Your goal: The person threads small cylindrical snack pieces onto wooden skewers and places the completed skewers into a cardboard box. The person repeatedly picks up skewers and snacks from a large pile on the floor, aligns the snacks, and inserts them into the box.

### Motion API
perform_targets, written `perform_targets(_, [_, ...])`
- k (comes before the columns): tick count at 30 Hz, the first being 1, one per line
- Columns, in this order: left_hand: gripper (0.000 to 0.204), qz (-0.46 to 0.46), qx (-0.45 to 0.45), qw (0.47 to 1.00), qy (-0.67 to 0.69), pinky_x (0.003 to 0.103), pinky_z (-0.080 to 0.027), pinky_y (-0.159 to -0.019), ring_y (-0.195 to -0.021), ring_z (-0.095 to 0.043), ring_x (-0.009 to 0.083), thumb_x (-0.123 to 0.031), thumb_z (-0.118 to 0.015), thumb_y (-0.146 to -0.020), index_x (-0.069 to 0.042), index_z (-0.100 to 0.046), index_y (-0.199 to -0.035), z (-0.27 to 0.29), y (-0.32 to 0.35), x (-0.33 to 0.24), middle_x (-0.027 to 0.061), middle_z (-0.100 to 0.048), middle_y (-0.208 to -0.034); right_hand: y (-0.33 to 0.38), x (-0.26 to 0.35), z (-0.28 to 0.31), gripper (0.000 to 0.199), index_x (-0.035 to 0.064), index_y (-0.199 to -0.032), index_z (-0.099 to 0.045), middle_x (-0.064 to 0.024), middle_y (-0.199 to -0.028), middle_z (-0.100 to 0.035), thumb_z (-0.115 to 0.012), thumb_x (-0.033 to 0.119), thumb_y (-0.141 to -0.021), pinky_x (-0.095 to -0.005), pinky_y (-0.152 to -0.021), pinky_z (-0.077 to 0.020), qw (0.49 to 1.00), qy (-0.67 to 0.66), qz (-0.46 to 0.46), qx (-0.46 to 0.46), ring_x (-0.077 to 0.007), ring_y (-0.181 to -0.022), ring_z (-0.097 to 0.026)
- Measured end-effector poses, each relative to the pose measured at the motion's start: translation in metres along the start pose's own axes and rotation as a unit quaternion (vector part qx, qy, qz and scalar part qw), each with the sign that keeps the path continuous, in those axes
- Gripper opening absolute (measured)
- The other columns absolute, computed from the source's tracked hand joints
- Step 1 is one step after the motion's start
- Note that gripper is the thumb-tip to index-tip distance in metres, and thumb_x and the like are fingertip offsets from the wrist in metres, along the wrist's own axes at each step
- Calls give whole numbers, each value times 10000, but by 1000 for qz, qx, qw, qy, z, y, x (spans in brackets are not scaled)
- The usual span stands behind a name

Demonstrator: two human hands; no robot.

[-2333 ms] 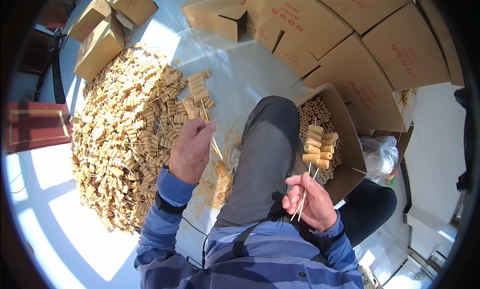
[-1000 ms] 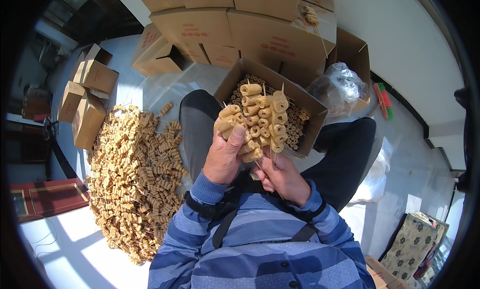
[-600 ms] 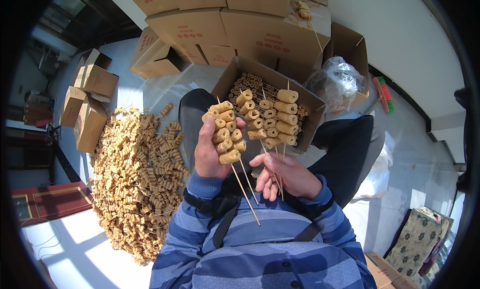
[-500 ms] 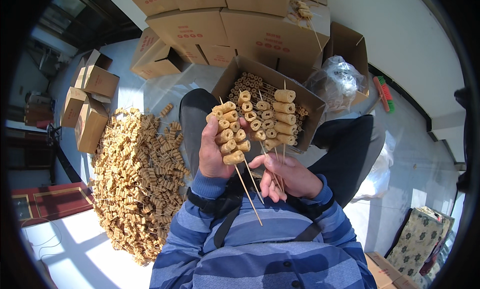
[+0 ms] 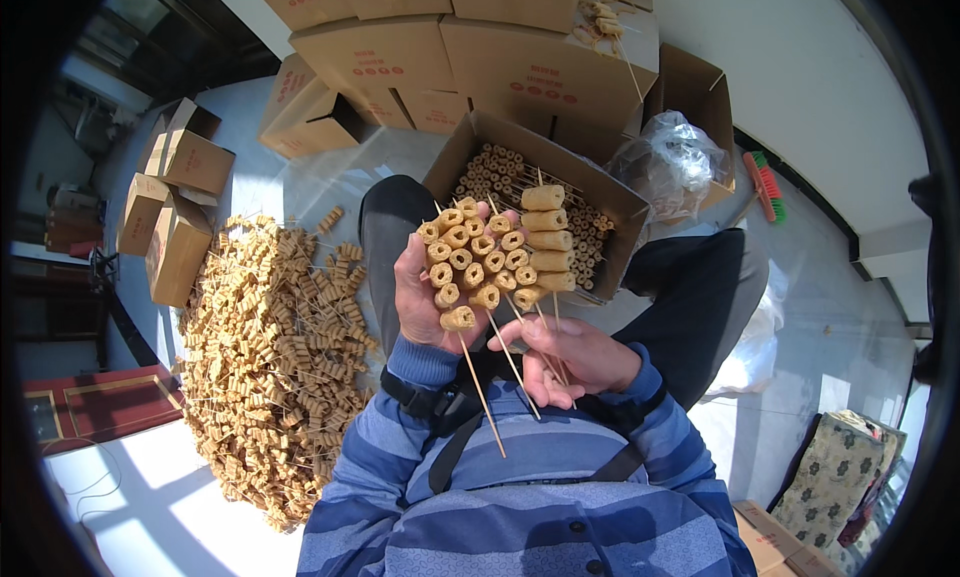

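Note:
My left hand (image 5: 418,295) cradles a bunch of skewers (image 5: 478,252) threaded with tan, hollow food rolls. Its thumb lies along their left side, and its other fingers are mostly hidden beneath the rolls. My right hand (image 5: 578,355) pinches the bare lower sticks of the skewers on the right side, including one whose rolls (image 5: 548,239) stand in a straight column. Two bare sticks hang free between my hands, pointing down toward my lap. Just beyond the bunch is an open carton (image 5: 612,189), where similar skewers (image 5: 492,167) lie packed with their roll ends showing.
A big heap of loose skewers (image 5: 265,367) covers the floor at my left. Stacked cartons (image 5: 375,62) stand ahead, with a skewer (image 5: 606,19) on top. Beside them is an open box with clear plastic (image 5: 680,152). A red-and-green brush (image 5: 766,187) lies at the right.
The skewers have been brought together and spread flatter, with more roll ends facing up. The right column has shifted left against the rest. My right hand still grips the sticks.

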State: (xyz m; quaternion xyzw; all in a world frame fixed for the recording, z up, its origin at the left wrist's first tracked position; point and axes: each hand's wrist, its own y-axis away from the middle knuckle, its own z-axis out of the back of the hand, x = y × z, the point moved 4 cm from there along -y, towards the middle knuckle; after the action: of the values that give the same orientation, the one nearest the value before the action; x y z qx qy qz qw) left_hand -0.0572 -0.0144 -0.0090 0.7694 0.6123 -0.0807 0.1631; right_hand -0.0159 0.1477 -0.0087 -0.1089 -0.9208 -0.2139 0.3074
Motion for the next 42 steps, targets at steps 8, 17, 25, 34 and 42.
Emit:
perform_targets(8, [823, 22, 61, 997, 46, 546, -484, -1080, -1309, -551, 369, -591, -526, -980, -1, -360, -1529, 9, -4, 0, 223, -533, -1418, -9, 2, 0, 588, -40, -1452, -349, -139, -772, -692, -183, 424, -1132, -210, -497, -517, 1000, -16, -14, 18, -133, -503, -608])
perform_targets(17, [887, -33, 29, 999, 13, 572, -479, -1070, -1269, -577, 381, -647, -566, -941, -28, -354, -1539, 12, -7, -4, 232, -546, -1408, -19, 1, 5, 460, 5, -1229, -496, -107, -931, -653, -336, 423, -1125, -239, -680, -564, 977, 53, 44, -200, -155, -746, -672])
perform_targets(25, [889, -21, 62, 997, 44, 586, -427, -1115, -1267, -580, 382, -629, -577, -942, -1, -353, -1530, 15, -9, -3, 220, -568, -1388, -18, 9, 2, 239, 38, -1054, -537, 17, -690, -515, -493, 269, -1099, -192, -465, -405, 954, 96, 111, -260, -39, -509, -486])
perform_targets(34, [839, -46, 16, 999, 1, 578, -350, -1186, -1415, -444, 371, -592, -574, -956, -18, -366, -1532, 11, -6, -1, 173, -427, -1551, -23, 7, -1, 370, 47, -1230, -541, 30, -668, -449, -413, 376, -1119, -215, -478, -358, 935, 125, 162, -290, -45, -517, -403])
perform_targets(42, [855, -60, -3, 998, -25, 578, -377, -1167, -1399, -460, 361, -596, -556, -962, 16, -356, -1524, 12, -6, -2, 179, -431, -1546, -20, 9, -4, 397, 55, -1284, -532, 12, -685, -485, -403, 392, -1120, -222, -499, -383, 932, 155, 162, -283, -59, -539, -443])
